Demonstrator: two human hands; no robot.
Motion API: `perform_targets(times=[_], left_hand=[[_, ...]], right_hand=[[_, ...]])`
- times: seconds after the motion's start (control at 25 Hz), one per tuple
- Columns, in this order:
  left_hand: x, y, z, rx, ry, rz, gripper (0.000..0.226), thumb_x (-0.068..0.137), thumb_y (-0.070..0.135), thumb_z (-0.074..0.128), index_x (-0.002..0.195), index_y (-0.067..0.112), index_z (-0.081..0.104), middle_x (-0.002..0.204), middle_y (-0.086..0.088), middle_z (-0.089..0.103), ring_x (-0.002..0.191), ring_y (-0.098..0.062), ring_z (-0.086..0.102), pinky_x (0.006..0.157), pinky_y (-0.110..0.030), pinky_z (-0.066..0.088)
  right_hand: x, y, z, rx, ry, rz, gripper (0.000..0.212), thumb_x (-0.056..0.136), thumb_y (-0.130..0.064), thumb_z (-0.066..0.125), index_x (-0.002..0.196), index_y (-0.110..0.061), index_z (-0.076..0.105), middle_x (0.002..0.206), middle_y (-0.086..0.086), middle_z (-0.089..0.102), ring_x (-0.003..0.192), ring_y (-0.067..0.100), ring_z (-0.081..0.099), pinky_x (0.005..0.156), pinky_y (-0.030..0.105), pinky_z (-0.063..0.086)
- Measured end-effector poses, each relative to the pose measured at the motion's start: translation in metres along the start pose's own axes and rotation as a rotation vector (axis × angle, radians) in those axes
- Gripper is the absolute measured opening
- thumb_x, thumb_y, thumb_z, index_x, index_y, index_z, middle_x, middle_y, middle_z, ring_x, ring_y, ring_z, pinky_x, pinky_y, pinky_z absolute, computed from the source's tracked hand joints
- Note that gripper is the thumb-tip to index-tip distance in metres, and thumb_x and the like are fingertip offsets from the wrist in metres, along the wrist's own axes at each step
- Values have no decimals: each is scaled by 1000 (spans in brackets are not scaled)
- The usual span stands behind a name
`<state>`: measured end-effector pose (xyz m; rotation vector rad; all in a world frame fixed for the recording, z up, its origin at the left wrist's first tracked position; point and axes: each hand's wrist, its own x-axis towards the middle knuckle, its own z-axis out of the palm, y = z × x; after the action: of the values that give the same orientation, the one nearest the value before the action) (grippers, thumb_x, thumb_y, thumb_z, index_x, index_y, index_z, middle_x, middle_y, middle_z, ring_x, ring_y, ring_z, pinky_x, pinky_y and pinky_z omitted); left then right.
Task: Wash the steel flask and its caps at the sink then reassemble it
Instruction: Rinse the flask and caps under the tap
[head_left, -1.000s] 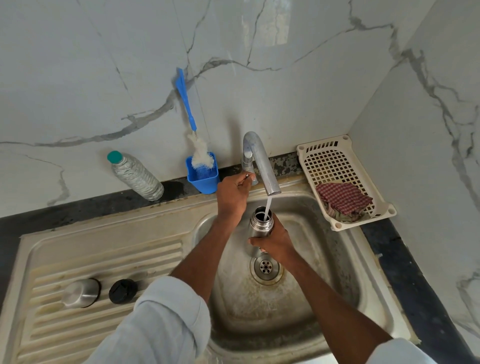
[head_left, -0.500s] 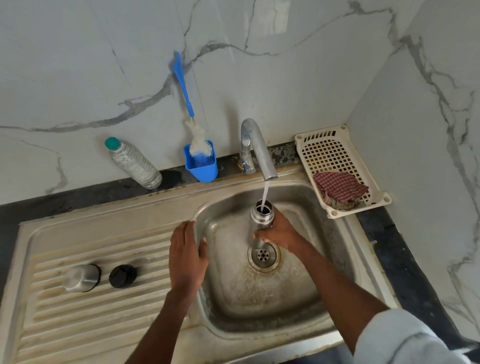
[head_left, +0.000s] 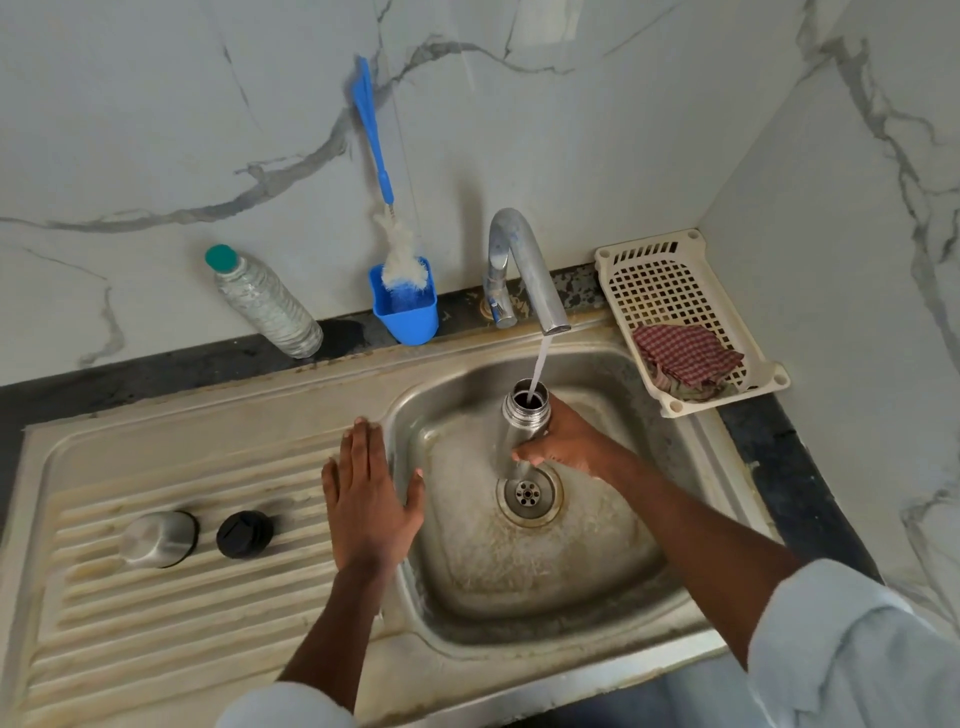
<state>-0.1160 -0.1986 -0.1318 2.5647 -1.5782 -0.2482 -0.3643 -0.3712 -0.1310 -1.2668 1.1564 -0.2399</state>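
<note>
Right hand (head_left: 566, 441) grips flask (head_left: 524, 421); left hand (head_left: 371, 499) flat.

My right hand (head_left: 563, 441) grips steel flask (head_left: 522, 431) upright in sink basin (head_left: 519, 571), centre frame; tap (head_left: 524, 270) water runs into open mouth. My left hand (head_left: 369, 499) lies flat on basin edge, fingers straight. Steel cap (head_left: 156, 538) and black cap (head_left: 244, 534) on drainboard (head_left: 156, 623), lower left, just apart. Blue brush (head_left: 384, 182) stands in blue cup (head_left: 405, 312) at wall.
</note>
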Motion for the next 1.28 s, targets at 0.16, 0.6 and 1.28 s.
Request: perform_targets(times=[0.16, 0.6, 1.28], left_hand=[[-1, -1, 0, -18, -7, 1, 85, 101, 57, 50, 167, 14, 18, 176, -7, 13, 162, -27, 13, 130, -52, 16], [-2, 0, 3, -26, 58, 1, 81, 99, 58, 38, 165, 13, 28, 174, -7, 22, 160, -27, 20, 129, -49, 18], [-1, 1, 3, -6, 49, -28, 77, 104, 63, 31, 165, 16, 27, 174, -4, 21, 161, -25, 19, 130, -48, 17]], right_hand=[[-1, -2, 1, 38, 46, 22, 75, 71, 11, 83, 130, -28, 57, 106, 3, 72, 95, 25, 71, 75, 49, 60], [-23, 7, -3, 173, -11, 207, 70, 69, -43, 89, 131, -30, 59, 112, -3, 76, 104, 20, 71, 81, 38, 55], [7, -23, 33, 1594, -22, 439, 72, 92, -56, 68, 127, 8, 62, 110, 29, 73, 87, 38, 77, 60, 35, 65]])
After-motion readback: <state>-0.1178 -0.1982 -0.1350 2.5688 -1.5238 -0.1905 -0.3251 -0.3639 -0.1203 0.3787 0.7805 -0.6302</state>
